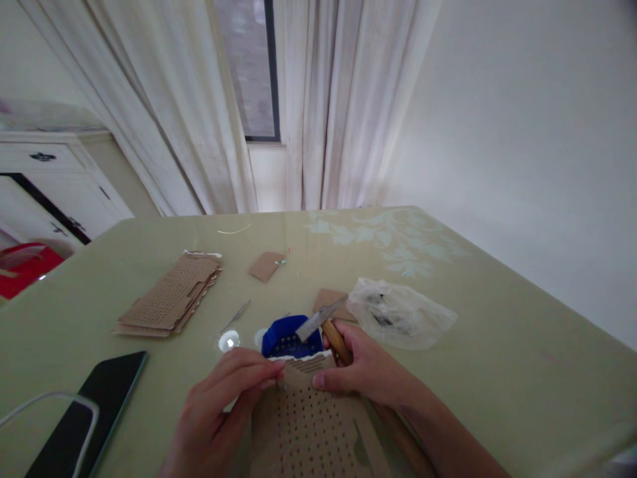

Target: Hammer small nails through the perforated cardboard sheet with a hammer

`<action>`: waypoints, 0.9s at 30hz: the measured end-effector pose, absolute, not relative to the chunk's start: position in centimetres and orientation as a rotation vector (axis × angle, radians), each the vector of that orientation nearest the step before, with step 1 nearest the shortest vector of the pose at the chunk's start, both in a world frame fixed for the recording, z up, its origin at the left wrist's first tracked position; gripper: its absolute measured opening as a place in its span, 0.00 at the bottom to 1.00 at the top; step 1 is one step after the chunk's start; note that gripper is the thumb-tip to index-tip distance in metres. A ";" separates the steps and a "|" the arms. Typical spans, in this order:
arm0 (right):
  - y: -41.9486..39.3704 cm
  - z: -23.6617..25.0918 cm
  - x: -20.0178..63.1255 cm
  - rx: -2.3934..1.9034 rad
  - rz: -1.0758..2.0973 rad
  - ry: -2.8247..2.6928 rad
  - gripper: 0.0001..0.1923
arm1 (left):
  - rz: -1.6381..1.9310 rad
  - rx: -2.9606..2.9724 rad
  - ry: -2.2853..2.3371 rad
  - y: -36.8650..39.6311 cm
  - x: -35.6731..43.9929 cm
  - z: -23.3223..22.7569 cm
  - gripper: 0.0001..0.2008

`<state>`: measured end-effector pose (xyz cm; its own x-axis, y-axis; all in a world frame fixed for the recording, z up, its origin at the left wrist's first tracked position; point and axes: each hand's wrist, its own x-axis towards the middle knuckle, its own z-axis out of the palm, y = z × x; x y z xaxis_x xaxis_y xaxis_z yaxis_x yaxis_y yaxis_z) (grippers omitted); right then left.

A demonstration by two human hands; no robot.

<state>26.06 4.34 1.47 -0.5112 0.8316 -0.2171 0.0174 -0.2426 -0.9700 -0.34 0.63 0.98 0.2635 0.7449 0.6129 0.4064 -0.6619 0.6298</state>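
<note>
A brown cardboard sheet point(313, 425) punched with rows of small holes lies in front of me, its torn white edge facing away. My left hand point(223, 392) is at its upper left, thumb and fingertips pinched together over the holes; whatever is between them is too small to make out. My right hand point(361, 362) is closed round the wooden handle of a hammer point(337, 340), whose metal head points up and left. The right thumb presses on the cardboard's upper right. Just beyond the torn edge sits a blue perforated basket point(291, 335), partly hidden by the hammer head.
Stacked perforated cardboard sheets point(172, 292) lie at the left, near tweezers point(236, 317). A dark tablet-like device point(94, 411) with a white cable is at front left. A clear plastic bag point(401, 315) with dark bits lies at right, beside a brown card point(328, 302); another card point(266, 265) lies farther back.
</note>
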 end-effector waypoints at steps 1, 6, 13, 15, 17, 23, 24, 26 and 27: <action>4.3 1.5 26.1 -1.053 1.815 -1.429 0.33 | 1.358 2.206 1.040 0.6 -0.3 0.9 0.10; 4.3 2.0 25.9 -0.997 1.845 -1.407 0.32 | 1.357 2.237 1.024 0.6 0.0 0.5 0.09; 4.2 2.0 25.7 -1.014 1.846 -1.402 0.33 | 1.327 2.247 1.013 0.5 -0.1 0.3 0.12; 4.2 2.0 25.6 -0.997 1.857 -1.395 0.31 | 1.316 2.229 1.036 0.4 -0.1 0.3 0.13; 4.2 2.1 25.6 -0.988 1.853 -1.394 0.29 | 1.309 2.206 1.047 0.3 -0.1 0.3 0.14; 4.2 2.0 25.5 -0.985 1.849 -1.415 0.31 | 1.289 2.193 1.048 0.3 -0.3 0.0 0.16; 4.2 1.9 25.5 -0.987 1.845 -1.419 0.30 | 1.284 2.196 1.045 0.3 -0.3 0.0 0.16; 4.3 1.8 25.6 -0.984 1.827 -1.434 0.30 | 1.291 2.195 1.044 0.3 -0.2 0.0 0.15; 4.3 1.8 25.6 -0.984 1.818 -1.444 0.30 | 1.298 2.191 1.050 0.3 -0.2 0.1 0.15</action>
